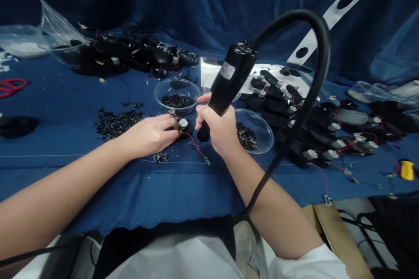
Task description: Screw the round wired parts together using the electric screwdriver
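My right hand [218,124] is wrapped round a black corded electric screwdriver [229,72], tilted with its tip down near the cloth. In my left hand [155,134], the fingers are closed on a small black part with a white round motor [183,124] on it. Red wires run from this part to a small green circuit board [207,161] lying on the cloth. The screwdriver's tip is just right of the part, apart from it. Small screws [160,157] lie below my left hand, and a heap of small black pieces [118,123] lies to its left.
Clear plastic bowls of screws stand behind [177,101] and right [247,136] of my hands. Black housings with motors and red wires [304,139] crowd the right side; more black parts [131,54] are piled at the back left. Red-handled scissors [13,87] lie far left. The screwdriver's thick cable [322,52] arches over my right forearm.
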Tool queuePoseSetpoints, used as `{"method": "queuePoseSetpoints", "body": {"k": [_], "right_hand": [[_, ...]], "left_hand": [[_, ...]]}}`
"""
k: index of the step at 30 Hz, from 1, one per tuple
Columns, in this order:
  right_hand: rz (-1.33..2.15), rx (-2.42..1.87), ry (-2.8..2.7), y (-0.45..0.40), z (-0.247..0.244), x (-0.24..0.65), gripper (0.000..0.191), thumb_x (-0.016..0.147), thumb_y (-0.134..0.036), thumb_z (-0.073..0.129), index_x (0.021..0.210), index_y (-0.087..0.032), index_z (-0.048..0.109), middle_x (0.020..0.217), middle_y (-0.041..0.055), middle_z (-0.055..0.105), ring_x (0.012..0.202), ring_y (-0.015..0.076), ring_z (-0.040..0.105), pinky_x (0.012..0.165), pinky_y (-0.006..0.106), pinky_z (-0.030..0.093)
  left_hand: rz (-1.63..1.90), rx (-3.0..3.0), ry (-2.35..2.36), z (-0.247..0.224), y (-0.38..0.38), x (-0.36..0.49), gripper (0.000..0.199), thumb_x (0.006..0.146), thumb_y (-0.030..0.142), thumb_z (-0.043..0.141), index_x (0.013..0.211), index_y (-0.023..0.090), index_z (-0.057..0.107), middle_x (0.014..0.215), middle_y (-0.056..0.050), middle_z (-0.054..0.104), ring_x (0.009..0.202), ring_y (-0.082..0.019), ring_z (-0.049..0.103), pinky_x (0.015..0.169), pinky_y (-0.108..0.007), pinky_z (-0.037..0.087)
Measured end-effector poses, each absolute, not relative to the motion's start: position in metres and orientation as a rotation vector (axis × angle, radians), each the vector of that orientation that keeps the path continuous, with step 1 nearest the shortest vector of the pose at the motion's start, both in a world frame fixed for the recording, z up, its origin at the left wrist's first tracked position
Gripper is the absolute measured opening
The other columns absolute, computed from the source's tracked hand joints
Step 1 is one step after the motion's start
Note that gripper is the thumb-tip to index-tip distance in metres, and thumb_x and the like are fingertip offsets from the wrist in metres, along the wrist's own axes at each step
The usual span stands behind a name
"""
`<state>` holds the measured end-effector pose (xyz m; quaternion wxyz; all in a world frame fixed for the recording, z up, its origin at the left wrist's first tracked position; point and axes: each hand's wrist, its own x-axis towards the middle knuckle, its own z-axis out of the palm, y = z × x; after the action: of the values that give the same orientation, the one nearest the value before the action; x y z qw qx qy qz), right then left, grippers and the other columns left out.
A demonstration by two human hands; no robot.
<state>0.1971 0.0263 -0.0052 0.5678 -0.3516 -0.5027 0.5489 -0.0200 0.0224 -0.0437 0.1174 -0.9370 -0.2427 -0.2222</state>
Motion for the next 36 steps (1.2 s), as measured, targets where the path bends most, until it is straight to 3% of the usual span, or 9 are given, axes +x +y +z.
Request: {"method": "queuePoseSetpoints", "body": {"k": [6,15,21,28,36], "right_hand": [[1.285,-0.742,-1.244,0.024,-0.010,0.201,0.017,0.077,-0.030,0.078,0.089,-0.021,0.069,0.051,-0.0089,0.060,0.046,0.0099,0.057,0.051,0.025,0.049],[1.289,-0.594,-1.156,0.026,-0.003,0.214,0.013,0.077,-0.027,0.077,0.088,-0.021,0.072,0.052,-0.0090,0.060,0.044,0.0099,0.056,0.048,0.024,0.048],[1.263,-0.531,-0.976,0.017,0.017,0.217,0.008,0.073,-0.024,0.069,0.080,-0.021,0.070,0.048,-0.0079,0.056,0.041,0.0099,0.051,0.044,0.024,0.043],[1.242,-0.509,-0.889,0.012,0.018,0.209,0.009,0.068,-0.030,0.068,0.076,-0.025,0.067,0.046,-0.0080,0.051,0.039,0.0104,0.045,0.041,0.028,0.041],[1.178,-0.503,-0.996,0.006,0.004,0.199,0.010,0.075,-0.029,0.069,0.084,-0.028,0.064,0.052,-0.0067,0.051,0.042,0.0132,0.049,0.047,0.033,0.046]], "left_hand": [[-0.605,-2.658,-0.671,-0.043,0.016,-0.017,0.024,0.105,0.016,0.057,0.085,0.016,0.070,0.090,-0.009,0.070,0.083,-0.021,0.066,0.066,-0.031,0.058],[-0.899,-2.825,-0.736,-0.052,0.029,-0.022,0.012,0.102,0.022,0.066,0.096,0.018,0.076,0.100,-0.007,0.075,0.097,-0.024,0.070,0.089,-0.041,0.061],[-1.109,-2.909,-0.855,-0.055,0.031,-0.024,0.011,0.100,0.022,0.071,0.098,0.022,0.081,0.096,-0.004,0.076,0.093,-0.020,0.071,0.085,-0.035,0.061],[-1.139,-2.991,-1.016,-0.053,0.022,-0.017,0.009,0.096,0.026,0.076,0.098,0.023,0.084,0.098,-0.003,0.079,0.099,-0.021,0.071,0.089,-0.035,0.061],[-1.136,-2.972,-1.058,-0.055,0.021,-0.012,0.007,0.094,0.027,0.077,0.092,0.023,0.083,0.096,-0.003,0.078,0.099,-0.023,0.071,0.088,-0.037,0.060]]}}
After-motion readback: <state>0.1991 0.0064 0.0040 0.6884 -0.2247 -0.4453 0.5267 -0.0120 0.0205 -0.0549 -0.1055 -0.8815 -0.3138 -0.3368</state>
